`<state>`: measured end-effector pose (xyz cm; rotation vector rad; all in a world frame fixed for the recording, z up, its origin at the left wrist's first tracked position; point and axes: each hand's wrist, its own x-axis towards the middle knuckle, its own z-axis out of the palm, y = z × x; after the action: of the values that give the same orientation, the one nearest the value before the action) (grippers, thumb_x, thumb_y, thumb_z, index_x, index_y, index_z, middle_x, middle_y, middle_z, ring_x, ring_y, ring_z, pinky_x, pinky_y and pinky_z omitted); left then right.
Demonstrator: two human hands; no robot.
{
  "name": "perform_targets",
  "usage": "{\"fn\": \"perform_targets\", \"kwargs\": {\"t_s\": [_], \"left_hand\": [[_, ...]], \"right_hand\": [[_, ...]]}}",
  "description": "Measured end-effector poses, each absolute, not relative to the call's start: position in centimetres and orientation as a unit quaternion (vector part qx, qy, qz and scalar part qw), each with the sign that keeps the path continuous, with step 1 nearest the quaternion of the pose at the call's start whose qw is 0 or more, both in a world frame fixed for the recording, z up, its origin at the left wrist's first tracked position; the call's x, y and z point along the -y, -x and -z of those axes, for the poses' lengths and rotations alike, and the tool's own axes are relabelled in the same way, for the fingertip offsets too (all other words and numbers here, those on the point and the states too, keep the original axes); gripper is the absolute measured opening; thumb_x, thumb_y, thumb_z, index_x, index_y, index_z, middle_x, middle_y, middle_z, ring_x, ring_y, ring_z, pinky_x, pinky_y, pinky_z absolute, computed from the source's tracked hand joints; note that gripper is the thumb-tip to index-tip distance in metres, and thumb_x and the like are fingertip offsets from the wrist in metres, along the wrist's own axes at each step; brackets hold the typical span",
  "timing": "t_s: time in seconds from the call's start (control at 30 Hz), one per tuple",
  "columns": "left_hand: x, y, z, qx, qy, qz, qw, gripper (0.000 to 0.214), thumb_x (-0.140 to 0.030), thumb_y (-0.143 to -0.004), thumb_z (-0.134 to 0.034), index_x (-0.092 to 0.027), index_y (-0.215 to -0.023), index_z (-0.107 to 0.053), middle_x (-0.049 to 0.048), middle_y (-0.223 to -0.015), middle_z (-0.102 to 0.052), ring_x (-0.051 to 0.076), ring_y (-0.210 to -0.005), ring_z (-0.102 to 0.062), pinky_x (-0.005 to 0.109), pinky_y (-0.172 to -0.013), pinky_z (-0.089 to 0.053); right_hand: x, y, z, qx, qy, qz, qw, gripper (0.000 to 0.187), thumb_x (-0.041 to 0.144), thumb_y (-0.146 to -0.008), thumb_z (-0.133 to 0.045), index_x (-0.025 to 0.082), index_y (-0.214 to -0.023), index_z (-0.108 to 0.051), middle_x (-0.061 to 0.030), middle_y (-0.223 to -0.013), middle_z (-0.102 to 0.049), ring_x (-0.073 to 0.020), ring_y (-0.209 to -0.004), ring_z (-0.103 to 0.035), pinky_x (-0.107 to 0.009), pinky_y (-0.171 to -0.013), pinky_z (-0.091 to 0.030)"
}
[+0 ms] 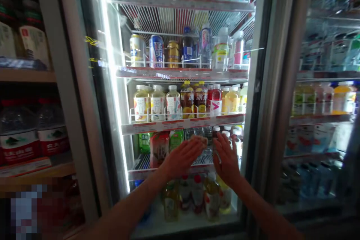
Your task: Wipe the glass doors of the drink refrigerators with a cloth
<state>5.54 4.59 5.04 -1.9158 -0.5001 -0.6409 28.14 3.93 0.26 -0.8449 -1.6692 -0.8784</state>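
Note:
My left hand (184,155) reaches forward before the lower shelves of a lit drinks cooler, its fingers stretched out and pointing right. A small pale patch shows at its fingertips; I cannot make out what it is. My right hand (227,159) is raised just right of it, open, fingers pointing up and palm turned inward. The two hands are a little apart. Nearest behind them are a red drink bottle (159,150), a green bottle (176,138) and white-capped bottles (237,138) on the fourth shelf, partly hidden by the hands.
Above are a shelf edge (182,123) with tea and juice bottles, and cans (156,50) higher up. More bottles (211,198) stand at the cooler's bottom. A metal door frame (282,93) is at right; a wooden shelf (28,75) with bottles is at left.

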Motion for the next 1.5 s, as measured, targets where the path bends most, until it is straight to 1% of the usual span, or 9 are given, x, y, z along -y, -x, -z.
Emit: {"fn": "perform_targets", "kwargs": {"t_s": [0.2, 0.4, 0.53, 0.73, 0.9, 1.07, 1.23, 1.4, 1.5], "left_hand": [[-5.7, -8.0, -6.3, 0.315, 0.726, 0.387, 0.473, 0.059, -0.017, -0.084, -0.044, -0.015, -0.142, -0.029, 0.0095, -0.149, -0.031, 0.023, -0.142, -0.014, 0.043, -0.114, -0.019], [-5.9, -10.4, -5.4, 0.159, 0.816, 0.232, 0.505, 0.051, -0.018, -0.085, -0.043, -0.018, -0.135, -0.039, 0.0038, -0.147, -0.035, 0.018, -0.141, -0.019, 0.035, -0.114, -0.02], [-6.3, -12.5, -6.9, 0.261, 0.748, 0.341, 0.507, 0.052, -0.017, -0.085, -0.043, -0.014, -0.137, -0.037, 0.0089, -0.146, -0.036, 0.024, -0.141, -0.015, 0.041, -0.113, -0.019], [-6.6, -15.7, -6.2, 0.151, 0.83, 0.211, 0.494, 0.052, -0.021, -0.087, -0.039, -0.016, -0.138, -0.035, 0.0041, -0.149, -0.033, 0.018, -0.141, -0.018, 0.035, -0.114, -0.02], [-7.3, -19.0, -6.4, 0.259, 0.774, 0.316, 0.484, 0.056, -0.016, -0.085, -0.041, -0.014, -0.14, -0.032, 0.0084, -0.15, -0.028, 0.024, -0.141, -0.017, 0.041, -0.113, -0.02], [-7.3, -21.9, -4.1, 0.122, 0.84, 0.179, 0.498, 0.052, -0.019, -0.088, -0.035, -0.012, -0.139, -0.033, 0.0067, -0.15, -0.028, 0.019, -0.138, -0.026, 0.035, -0.112, -0.022], [-7.6, -24.7, -3.3, 0.199, 0.827, 0.218, 0.479, 0.055, -0.017, -0.087, -0.035, -0.011, -0.142, -0.028, 0.0077, -0.151, -0.023, 0.023, -0.139, -0.022, 0.04, -0.112, -0.021], [-6.7, -24.8, 1.2, 0.095, 0.868, 0.114, 0.473, 0.051, -0.023, -0.086, -0.039, -0.013, -0.136, -0.039, 0.0053, -0.149, -0.031, 0.017, -0.137, -0.029, 0.031, -0.111, -0.022], [-6.9, -24.6, 1.1, 0.11, 0.862, 0.119, 0.48, 0.054, -0.023, -0.086, -0.04, -0.014, -0.14, -0.034, 0.0049, -0.151, -0.026, 0.017, -0.138, -0.026, 0.032, -0.112, -0.021]], "right_hand": [[-3.6, -31.0, 0.8, 0.665, 0.404, 0.369, 0.507, 0.065, 0.013, -0.086, -0.041, 0.023, -0.147, -0.019, -0.0079, -0.151, -0.028, -0.024, -0.139, -0.026, -0.049, -0.113, -0.02], [-3.1, -33.1, 2.0, 0.673, 0.428, 0.354, 0.488, 0.062, 0.013, -0.087, -0.038, 0.022, -0.146, -0.02, -0.0099, -0.15, -0.031, -0.0236, -0.138, -0.028, -0.048, -0.112, -0.022], [-3.1, -34.7, 2.7, 0.65, 0.443, 0.356, 0.505, 0.061, 0.014, -0.088, -0.039, 0.022, -0.146, -0.021, -0.0117, -0.147, -0.036, -0.0234, -0.139, -0.026, -0.05, -0.111, -0.023], [-2.4, -36.7, 3.4, 0.644, 0.462, 0.36, 0.493, 0.062, 0.014, -0.088, -0.04, 0.022, -0.146, -0.02, -0.0101, -0.147, -0.037, -0.0229, -0.138, -0.028, -0.049, -0.111, -0.024], [-1.6, -38.5, 3.8, 0.622, 0.478, 0.37, 0.498, 0.063, 0.012, -0.087, -0.04, 0.023, -0.146, -0.02, -0.0109, -0.146, -0.038, -0.0225, -0.138, -0.03, -0.049, -0.111, -0.023], [-0.9, -40.4, 4.1, 0.614, 0.487, 0.367, 0.501, 0.062, 0.012, -0.087, -0.039, 0.022, -0.146, -0.021, -0.0108, -0.146, -0.038, -0.0229, -0.137, -0.03, -0.049, -0.111, -0.024], [-0.4, -41.7, 4.5, 0.604, 0.492, 0.364, 0.511, 0.06, 0.013, -0.087, -0.038, 0.023, -0.145, -0.025, -0.0108, -0.146, -0.038, -0.0238, -0.137, -0.031, -0.049, -0.11, -0.025], [0.2, -42.3, 5.1, 0.607, 0.498, 0.361, 0.503, 0.059, 0.012, -0.087, -0.037, 0.021, -0.144, -0.025, -0.0111, -0.145, -0.039, -0.0225, -0.138, -0.03, -0.048, -0.112, -0.023], [0.4, -42.3, 5.3, 0.61, 0.499, 0.361, 0.499, 0.06, 0.011, -0.087, -0.037, 0.021, -0.145, -0.025, -0.0115, -0.145, -0.04, -0.0213, -0.138, -0.028, -0.047, -0.112, -0.022]]}}
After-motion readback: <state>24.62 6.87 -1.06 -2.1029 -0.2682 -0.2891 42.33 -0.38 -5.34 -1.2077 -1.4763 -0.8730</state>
